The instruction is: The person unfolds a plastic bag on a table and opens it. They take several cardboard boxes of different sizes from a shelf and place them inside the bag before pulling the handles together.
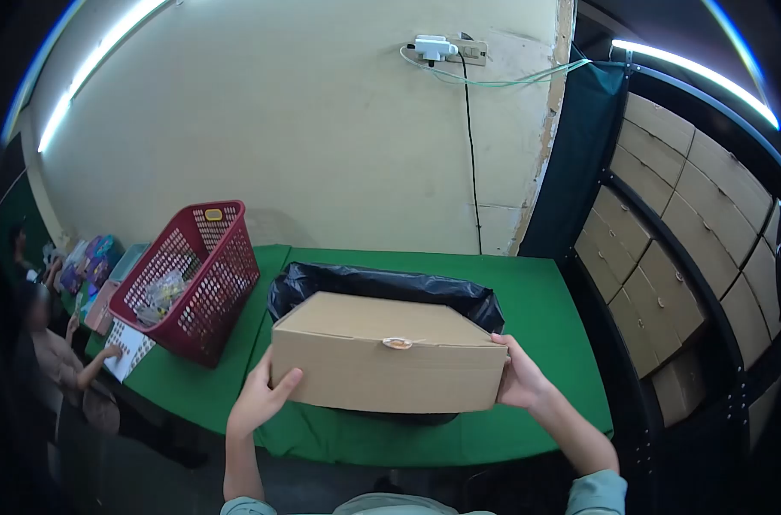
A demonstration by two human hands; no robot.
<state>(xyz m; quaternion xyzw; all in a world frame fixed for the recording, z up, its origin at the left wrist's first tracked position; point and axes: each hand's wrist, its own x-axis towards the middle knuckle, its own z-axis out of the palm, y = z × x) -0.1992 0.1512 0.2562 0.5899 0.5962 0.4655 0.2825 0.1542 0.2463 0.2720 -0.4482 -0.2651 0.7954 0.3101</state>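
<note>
A closed brown cardboard box is held level between my two hands, its lid tab facing me. My left hand grips its left end, thumb on the front face. At the right end, my right hand is closed on the corner, with the fingers partly hidden behind it. Behind and below the box is a black plastic bag, which looks like the lining of an open container. The box covers much of the bag, so its contents are hidden.
The table has a green cloth. On its left stands a maroon basket holding plastic packets. Farther left, a seated person works beside a white sheet. Shelves of cardboard boxes line the right. A black cable hangs down the wall.
</note>
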